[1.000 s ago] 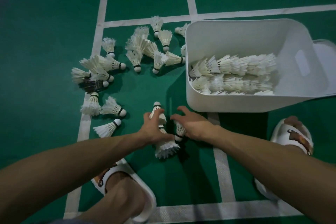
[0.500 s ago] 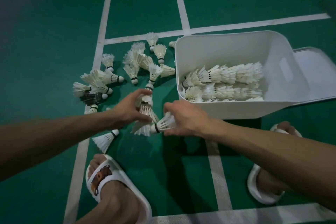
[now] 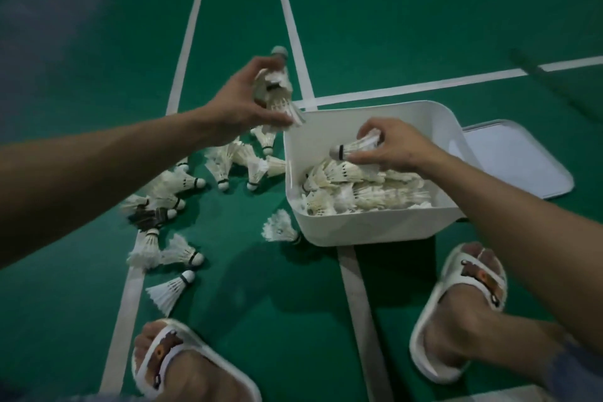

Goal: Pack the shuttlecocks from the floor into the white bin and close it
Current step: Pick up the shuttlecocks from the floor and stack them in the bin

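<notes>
The person is working low over a green court floor (image 3: 261, 320) with white lines. The left hand (image 3: 239, 104) is holding a short stack of shuttlecocks (image 3: 275, 91) in the air. Its fingers are curled and clamped around the feathers, and the cork end of the stack is pointing away from the camera. This stack is hanging just beside the far left corner of the white bin (image 3: 375, 232), outside its rim.

The right hand (image 3: 393, 148) is reaching over the bin. Its fingers are pinching a single shuttlecock (image 3: 354, 149) at the feather end, and the cork is pointing to the left. Under it, the packed shuttlecocks (image 3: 362, 188) are lying on their sides in rows and covering the bottom of the bin.

The bin is standing open on the floor. The lid (image 3: 522, 166) is lying flat on the floor just to the right of it; whether the two are touching cannot be told.

Many loose shuttlecocks (image 3: 225, 166) are lying scattered on the floor to the left of the bin. One dark shuttlecock (image 3: 148, 217) is lying among them, and a fluffy shuttlecock (image 3: 279, 230) is resting against the near left corner of the bin.

The feet are wearing a left slipper (image 3: 169, 359) and a right slipper (image 3: 473, 274), both white.
</notes>
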